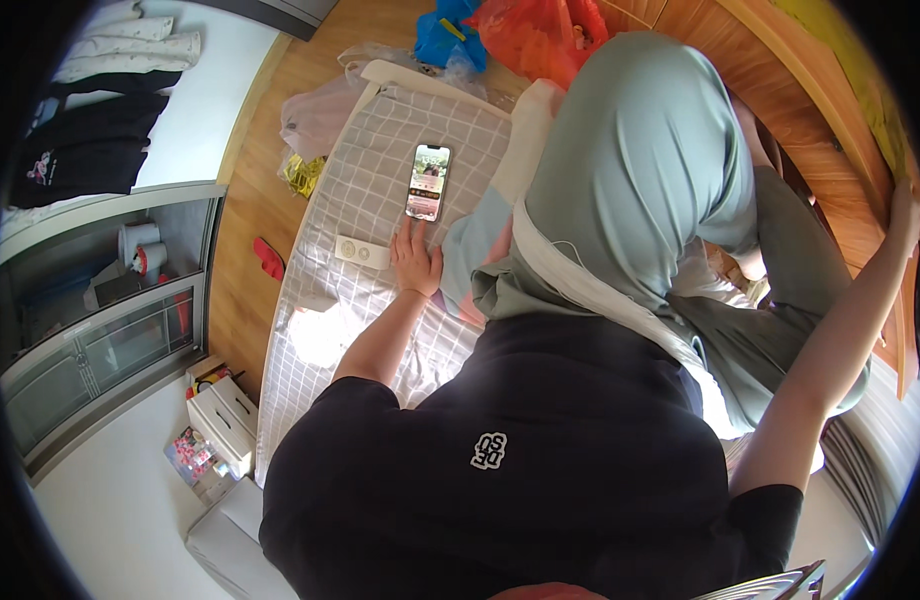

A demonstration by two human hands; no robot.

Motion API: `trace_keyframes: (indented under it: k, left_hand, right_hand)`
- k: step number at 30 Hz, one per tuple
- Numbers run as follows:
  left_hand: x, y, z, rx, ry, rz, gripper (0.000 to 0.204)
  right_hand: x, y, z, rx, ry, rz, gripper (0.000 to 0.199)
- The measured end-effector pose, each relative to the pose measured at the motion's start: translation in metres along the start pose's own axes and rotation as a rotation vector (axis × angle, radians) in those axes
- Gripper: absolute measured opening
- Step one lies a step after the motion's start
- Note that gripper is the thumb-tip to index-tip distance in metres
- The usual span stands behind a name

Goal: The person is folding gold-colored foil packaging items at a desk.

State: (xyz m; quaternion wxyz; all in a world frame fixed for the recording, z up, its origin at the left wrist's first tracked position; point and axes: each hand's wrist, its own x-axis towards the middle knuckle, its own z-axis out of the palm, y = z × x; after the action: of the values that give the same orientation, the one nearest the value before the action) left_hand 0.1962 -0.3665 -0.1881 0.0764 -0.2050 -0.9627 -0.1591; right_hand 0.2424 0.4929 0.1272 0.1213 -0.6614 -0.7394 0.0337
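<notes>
A phone with a lit screen lies on the grey checked bed sheet. Just below it, my left hand rests flat on the bed with its fingers stretched out, the fingertips close to the phone's lower edge. Beside that hand lies a small white remote control with round buttons. My right arm reaches far to the right, where my right hand is against the edge of a wooden panel, next to yellow cloth. Its fingers are mostly hidden at the picture's rim. My legs, in grey-green trousers, are bent on the bed.
Red and blue plastic bags lie on the wooden floor beyond the bed. A red slipper is on the floor at the left. Further left are a glass-fronted cabinet, hanging clothes and a small white drawer unit.
</notes>
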Motion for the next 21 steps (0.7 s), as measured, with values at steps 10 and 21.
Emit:
trace_keyframes:
  k: [10, 21]
  left_hand:
    - [0.009, 0.005, 0.007, 0.067, -0.028, 0.061, 0.060]
    - [0.087, 0.066, -0.015, 0.064, 0.018, -0.035, 0.057]
  right_hand:
    - [-0.019, 0.034, -0.003, 0.139, 0.294, -0.266, 0.058]
    - [-0.088, 0.000, -0.045, 0.761, 0.259, -0.273, 0.030]
